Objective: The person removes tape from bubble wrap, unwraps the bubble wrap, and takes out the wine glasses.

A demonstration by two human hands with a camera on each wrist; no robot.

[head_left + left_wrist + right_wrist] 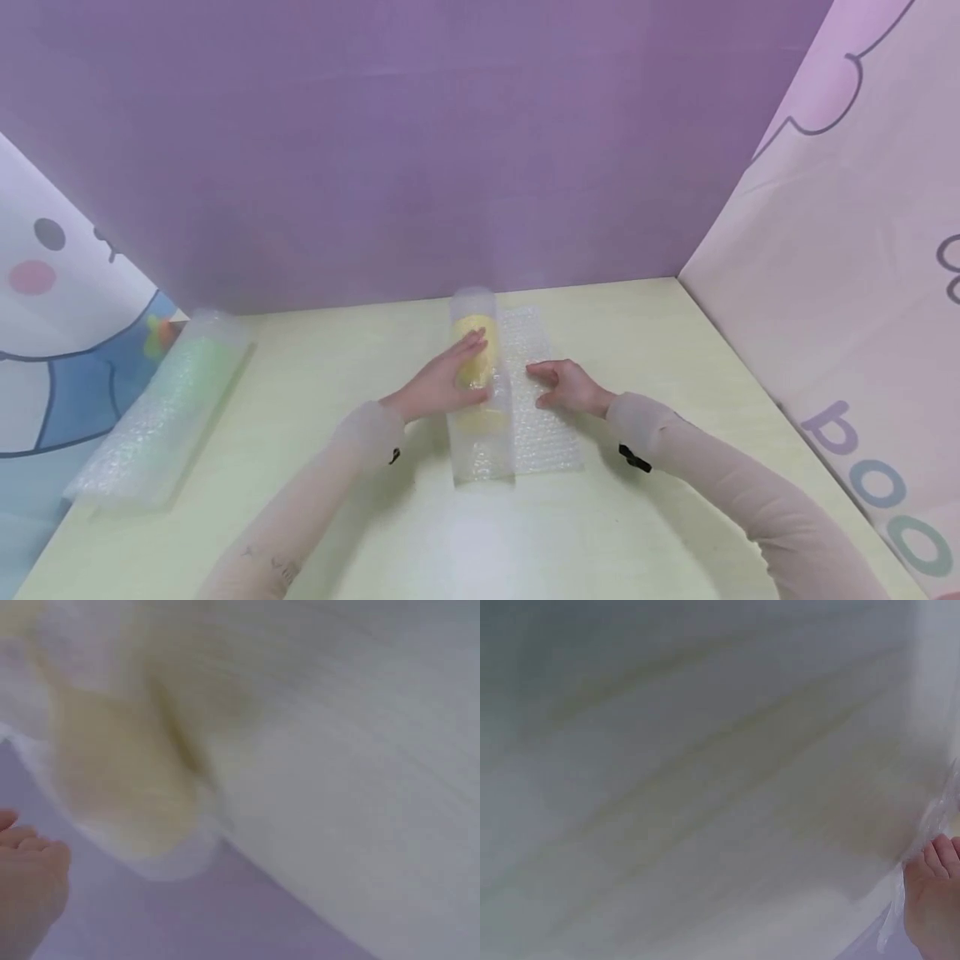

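Near the back middle of the table, a yellow cylinder (pixel 474 367) lies rolled in clear bubble wrap (pixel 480 460). My left hand (pixel 442 379) rests on top of this roll, its fingers and thumb spread apart across it. The loose end of the bubble wrap (pixel 551 442) stretches flat to the right of the roll. Over that flat part is my right hand (pixel 572 387), with a gap between its thumb and fingers. In the right wrist view, the right-hand fingers (pixel 939 859) are at the edge of the clear wrap.
On the left of the table (pixel 300 517) lies a second bubble-wrapped bundle (pixel 165 417), greenish inside. A purple backdrop (pixel 450 167) stands behind the table's back edge. Printed panels rise at the left (pixel 60 333) and at the right (pixel 840 292).
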